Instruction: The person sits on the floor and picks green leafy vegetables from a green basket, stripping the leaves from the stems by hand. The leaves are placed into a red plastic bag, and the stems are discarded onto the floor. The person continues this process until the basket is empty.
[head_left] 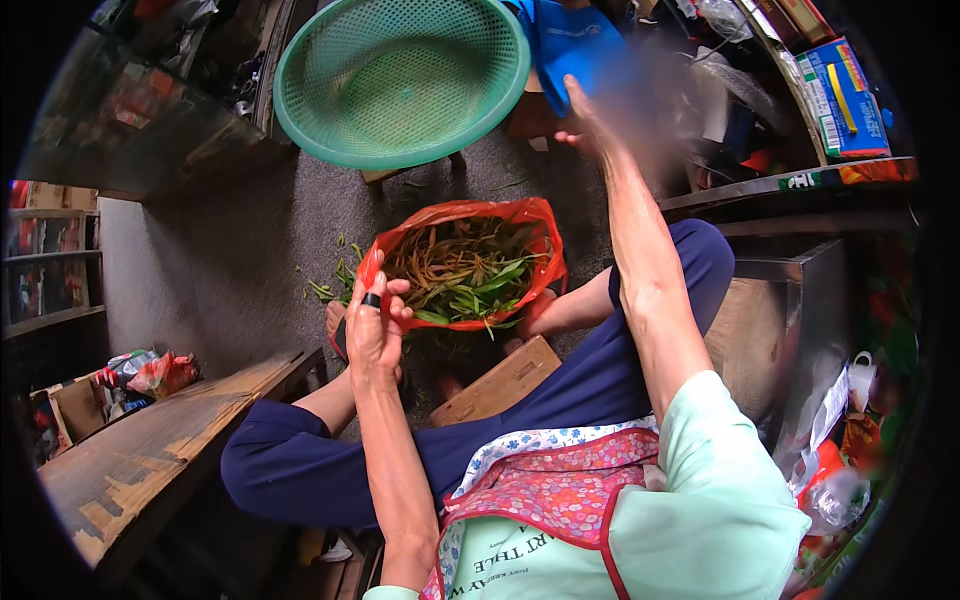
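Note:
An orange-red plastic bag (548,262), wide at the mouth, stands on the floor between my feet. Long green leaves and brownish stems (465,270) fill it. At the bag's left rim is my left hand (378,325), palm turned up, with fingers half bent and apart and a black band round one of them. I see nothing clearly held in it. My right hand (587,125) reaches out beyond the bag, beside a blue item (575,50), its index finger stretched and thumb apart. It appears to hold nothing.
Past the bag, a big green plastic colander basket (400,145) rests on a low stool. Loose leaves (340,272) lie left of the bag. A wooden block (500,382) is near my feet. A worn wooden board (170,450) stands left; shelves with a blue box (845,100) are right.

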